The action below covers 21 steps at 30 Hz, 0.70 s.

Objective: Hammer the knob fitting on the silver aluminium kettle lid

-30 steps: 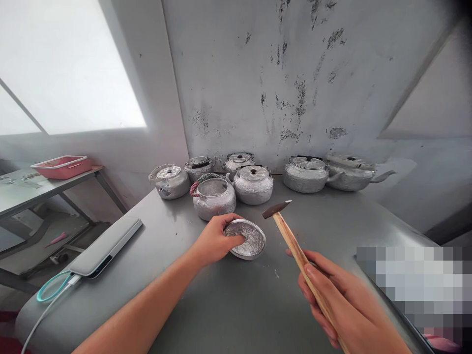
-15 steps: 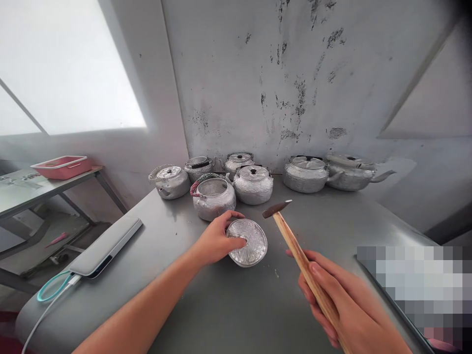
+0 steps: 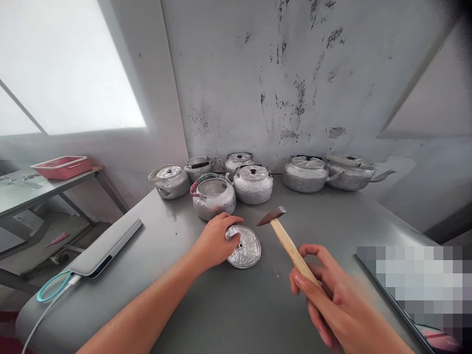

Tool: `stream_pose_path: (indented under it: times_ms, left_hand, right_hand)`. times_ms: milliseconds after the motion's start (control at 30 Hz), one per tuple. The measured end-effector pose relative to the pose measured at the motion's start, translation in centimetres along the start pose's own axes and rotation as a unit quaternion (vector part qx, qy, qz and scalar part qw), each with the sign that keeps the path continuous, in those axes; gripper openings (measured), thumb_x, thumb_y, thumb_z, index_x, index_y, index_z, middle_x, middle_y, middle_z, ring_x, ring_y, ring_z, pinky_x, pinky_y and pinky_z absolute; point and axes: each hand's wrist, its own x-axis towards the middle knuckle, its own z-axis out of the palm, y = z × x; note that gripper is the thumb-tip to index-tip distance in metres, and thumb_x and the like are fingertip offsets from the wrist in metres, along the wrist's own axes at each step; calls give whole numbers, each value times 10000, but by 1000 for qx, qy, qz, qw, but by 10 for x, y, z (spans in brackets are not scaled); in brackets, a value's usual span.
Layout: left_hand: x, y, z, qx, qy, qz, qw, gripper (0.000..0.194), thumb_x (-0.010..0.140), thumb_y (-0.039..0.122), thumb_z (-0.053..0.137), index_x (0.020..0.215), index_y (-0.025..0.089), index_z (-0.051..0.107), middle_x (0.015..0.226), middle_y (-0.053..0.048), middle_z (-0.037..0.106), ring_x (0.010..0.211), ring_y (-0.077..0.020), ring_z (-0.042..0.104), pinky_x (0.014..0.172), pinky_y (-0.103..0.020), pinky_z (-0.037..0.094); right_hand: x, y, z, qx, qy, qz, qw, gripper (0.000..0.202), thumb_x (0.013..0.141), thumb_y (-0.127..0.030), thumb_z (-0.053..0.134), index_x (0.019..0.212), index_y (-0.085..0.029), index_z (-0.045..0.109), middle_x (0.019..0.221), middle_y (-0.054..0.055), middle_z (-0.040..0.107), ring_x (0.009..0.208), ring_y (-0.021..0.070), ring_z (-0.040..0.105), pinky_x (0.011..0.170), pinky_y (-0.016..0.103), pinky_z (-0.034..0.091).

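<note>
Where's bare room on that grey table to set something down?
The smooth grey table looks largely bare nearest the wearer, between the left forearm and right hand, and between that forearm and the flat white-grey box. It's crowded towards the back with silver metal kettles, and mid-table, around the round silver lid and wooden-handled hammer.

Your lid (image 3: 249, 253) is left of your hammer (image 3: 294, 250). Behind both, kettles (image 3: 253, 190) stand on the table (image 3: 228, 314) before the wall (image 3: 228, 88).
</note>
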Motion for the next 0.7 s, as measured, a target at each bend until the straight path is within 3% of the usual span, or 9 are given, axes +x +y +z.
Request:
stream_pose_path:
  times_ms: [100, 200, 300, 400, 500, 700]
  left_hand:
    - [-1, 2, -4, -6, -18, 1, 1000, 372, 861, 245, 568, 1221, 253, 658, 1200, -54, 660, 1130, -264, 606, 1036, -384, 437]
    - [-5, 8, -8, -15, -61, 6, 998, 431, 838, 333, 631, 1263, 263, 625, 1273, -50, 630, 1205, -284, 555, 1068, -407, 407]
    - [-9, 10, -9, -17, -121, 29, 992, 766, 686, 525, 781, 1366, 266, 537, 1381, -75, 551, 1281, -331, 477, 1089, -449, 385]
    - [-10, 9, -7, -26, -141, 33, 989, 995, 589, 558, 841, 1444, 260, 430, 1411, -97, 521, 1301, -336, 453, 1091, -457, 379]
    - [-9, 6, -6, -42, -133, 28, 990, 964, 619, 477, 843, 1447, 258, 402, 1405, -93, 525, 1298, -312, 470, 1094, -428, 373]
    - [-8, 8, -9, -47, -136, 39, 989, 934, 579, 477, 863, 1403, 285, 466, 1403, -64, 524, 1295, -313, 477, 1083, -400, 387]
  right_hand:
    - [2, 4, 1, -32, 11, 4, 999, 304, 946, -526, 444, 1139, -314, 342, 736, -90, 545, 365, 44, 322, 342, 176, 264]
    - [3, 7, -1, -53, -17, 6, 998, 321, 966, -541, 421, 1181, -317, 340, 726, -89, 523, 376, 58, 331, 328, 191, 265]
    - [4, 8, -3, -77, -39, -16, 996, 347, 971, -572, 398, 1186, -300, 393, 736, -77, 513, 381, 61, 343, 326, 205, 281]
    - [5, 9, -2, -97, -62, -23, 993, 326, 977, -571, 380, 996, -263, 486, 710, -69, 466, 387, 53, 335, 334, 195, 298]
    - [6, 10, 0, -102, -88, -10, 991, 376, 978, -570, 377, 821, -243, 473, 640, -79, 381, 376, 48, 304, 321, 175, 279]
    - [6, 11, 3, -89, -104, -15, 990, 390, 982, -551, 393, 753, -241, 456, 590, -90, 328, 372, 47, 263, 317, 161, 248]
